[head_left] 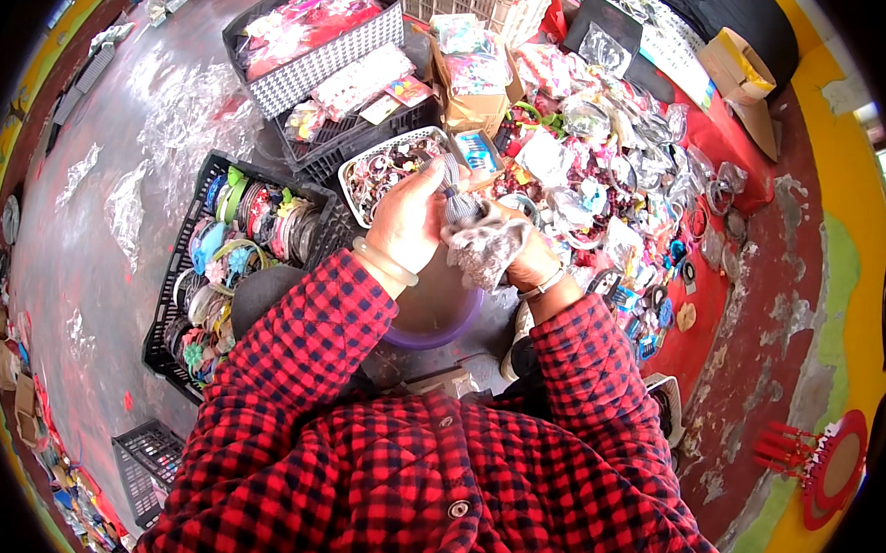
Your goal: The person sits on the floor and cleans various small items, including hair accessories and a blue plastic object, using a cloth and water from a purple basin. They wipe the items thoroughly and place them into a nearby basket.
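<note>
My left hand (pixel 409 213) is closed round a grey striped fabric band (pixel 459 205), which looks like a headband with a knot. Bunched in my right hand (pixel 532 256) is a mottled grey-white cloth (pixel 487 249), pressed against the lower end of the band. The fingers of the right hand are partly hidden by the cloth. Both hands are raised in front of me, over a purple-rimmed basin (pixel 415 341) with murky grey-brown contents. Just beyond the left hand stands a white basket (pixel 347 183) filled with small hair accessories.
At left, a black crate (pixel 156 330) holds several headbands. Stacked crates and a patterned bin (pixel 318 75) of packaged goods stand farther back, beside a cardboard box (pixel 474 100). A heap of bagged accessories (pixel 597 199) spreads over red cloth at right. An empty-looking black crate (pixel 143 461) lies lower left.
</note>
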